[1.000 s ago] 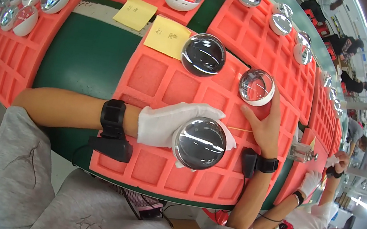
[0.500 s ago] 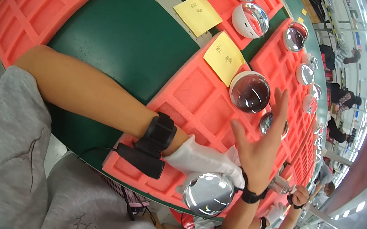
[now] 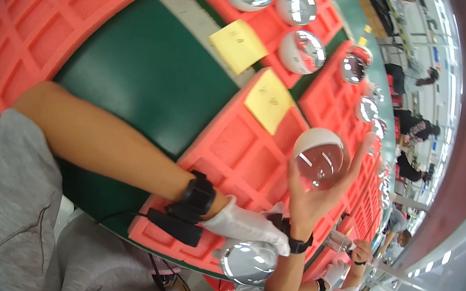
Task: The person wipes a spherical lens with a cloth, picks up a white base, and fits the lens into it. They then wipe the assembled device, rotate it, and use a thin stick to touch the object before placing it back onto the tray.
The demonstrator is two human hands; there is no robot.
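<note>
My right hand [image 3: 321,201] is bare, with thumb and fingers curved around the sides of a half-white, half-clear ball [image 3: 320,158] above the red foam tray [image 3: 226,150]. The ball's white part faces up. My left hand [image 3: 251,226], in a white glove, is at the tray's near edge against a shiny, clear-silvery ball [image 3: 248,262]. Its fingers are partly hidden, but they appear closed on that ball. My right wrist crosses close to the left fingertips. Both wrists wear black straps, the left one with a black box [image 3: 174,227].
More half-white balls [image 3: 302,52] sit in other red foam trays [image 3: 39,32]. Yellow paper notes [image 3: 268,101] lie on tray edges. Green table surface [image 3: 147,72] shows between trays. At right, a co-worker's hand [image 3: 361,250] holds a clear object [image 3: 339,241].
My right hand has closed around the half-white ball, which has tilted so that its white part faces up. The whole view has shifted slightly; the left hand stays at its ball.
</note>
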